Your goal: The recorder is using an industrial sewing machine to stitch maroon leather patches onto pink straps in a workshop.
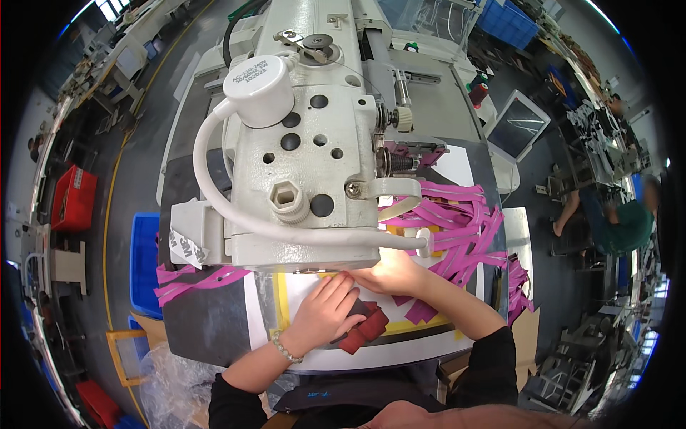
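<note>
My left hand (pixel 325 314), with a beaded bracelet (pixel 284 348) at the wrist, is in front of the sewing machine head (pixel 300 186). Its fingers reach toward the machine's lower edge. Between thumb and forefinger sits a folded bundle of dark red fabric strips (pixel 368 329) with a dark part at its top. Close beside, on the right, my right hand (pixel 389 273) is bent inward under the machine head. The machine hides those fingertips and whatever they touch. Magenta zipper tapes (pixel 457 214) lie heaped beyond my right hand.
More magenta zipper tapes (pixel 200 282) lie at the table's left. A blue bin (pixel 145 264) stands beside the table, with clear plastic (pixel 175 382) below. A white hose (pixel 214 189) loops round the machine. A screen (pixel 518 125) stands right; another person (pixel 625 225) sits farther off.
</note>
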Available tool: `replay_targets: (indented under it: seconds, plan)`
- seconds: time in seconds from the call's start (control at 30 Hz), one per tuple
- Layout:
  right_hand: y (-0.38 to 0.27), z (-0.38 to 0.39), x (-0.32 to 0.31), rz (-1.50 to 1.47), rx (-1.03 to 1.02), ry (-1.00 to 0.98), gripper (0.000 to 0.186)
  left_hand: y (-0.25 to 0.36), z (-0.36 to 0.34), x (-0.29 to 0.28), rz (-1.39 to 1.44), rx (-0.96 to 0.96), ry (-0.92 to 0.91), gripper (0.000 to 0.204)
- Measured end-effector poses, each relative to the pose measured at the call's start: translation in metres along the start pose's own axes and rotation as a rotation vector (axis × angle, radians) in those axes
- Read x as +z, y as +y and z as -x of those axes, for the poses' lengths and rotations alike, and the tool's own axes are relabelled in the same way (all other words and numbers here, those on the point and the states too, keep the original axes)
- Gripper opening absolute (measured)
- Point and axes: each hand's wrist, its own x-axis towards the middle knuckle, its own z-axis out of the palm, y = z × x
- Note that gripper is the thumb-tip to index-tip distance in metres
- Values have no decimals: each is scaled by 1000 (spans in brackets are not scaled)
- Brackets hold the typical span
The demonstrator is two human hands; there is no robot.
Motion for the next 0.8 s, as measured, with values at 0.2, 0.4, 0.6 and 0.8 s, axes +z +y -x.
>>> replay_targets:
  seconds: [0.2,0.4,0.6,0.8]
  plan:
    - [-1,7,9,52,69,12,28,0,1,3,8,-3,18,51]
    - [-3,10,11,92,84,-14,30,2,1,2,-11,-11,8,50]
    - [-2,8,3,59,63,-5,28,3,0,1,-20,-15,-12,46]
    - [-2,6,0,24,69,14,26,3,0,0,-22,-18,-14,47]
